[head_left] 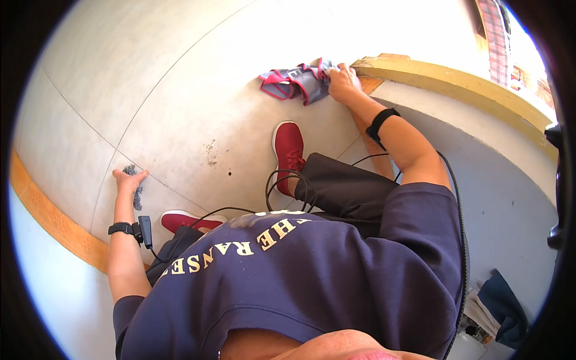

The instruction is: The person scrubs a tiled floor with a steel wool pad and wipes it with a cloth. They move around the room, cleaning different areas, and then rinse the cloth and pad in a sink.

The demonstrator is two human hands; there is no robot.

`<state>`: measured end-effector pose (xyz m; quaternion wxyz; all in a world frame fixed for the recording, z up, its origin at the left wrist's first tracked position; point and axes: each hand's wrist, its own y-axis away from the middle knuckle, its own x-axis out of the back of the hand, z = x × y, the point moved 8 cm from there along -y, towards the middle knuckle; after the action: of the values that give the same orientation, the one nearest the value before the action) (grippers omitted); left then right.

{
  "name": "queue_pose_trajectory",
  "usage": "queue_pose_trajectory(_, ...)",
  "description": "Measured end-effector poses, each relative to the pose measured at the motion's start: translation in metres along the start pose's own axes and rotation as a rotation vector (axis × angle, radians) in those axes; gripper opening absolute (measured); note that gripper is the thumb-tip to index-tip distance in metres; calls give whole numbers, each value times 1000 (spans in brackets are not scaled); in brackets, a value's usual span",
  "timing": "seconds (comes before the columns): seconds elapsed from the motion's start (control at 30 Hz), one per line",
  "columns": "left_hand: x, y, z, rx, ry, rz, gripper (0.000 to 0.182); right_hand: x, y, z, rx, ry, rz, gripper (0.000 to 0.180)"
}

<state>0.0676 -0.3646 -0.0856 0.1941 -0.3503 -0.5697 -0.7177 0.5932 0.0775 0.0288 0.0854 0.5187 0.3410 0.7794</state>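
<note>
My right hand grips one end of a crumpled grey cloth with pinkish-red edging and some lettering. The rest of the cloth hangs or lies to the hand's left, above the tiled floor. Beside that hand is the end of a yellowish wooden edge. Far to the left, my left hand is low over the floor, thumb and a finger spread. A dark grey, ragged clump shows past both sides of it; whether the hand grips it is hidden.
Brown crumbs of dirt and a small dark spot mark the tiles between my red shoes. Black cable loops near my right ankle. An orange skirting borders the left wall; folded fabric lies lower right.
</note>
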Motion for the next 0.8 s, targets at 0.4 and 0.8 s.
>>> queue_pose_trajectory(0.4,-1,-4,-9,5,25,-1,104,-42,-38,10,-228,-160,-10,60)
queue_pose_trajectory(0.8,-4,-10,-21,2,126,-22,103,-36,-55,52,-201,-172,-51,59)
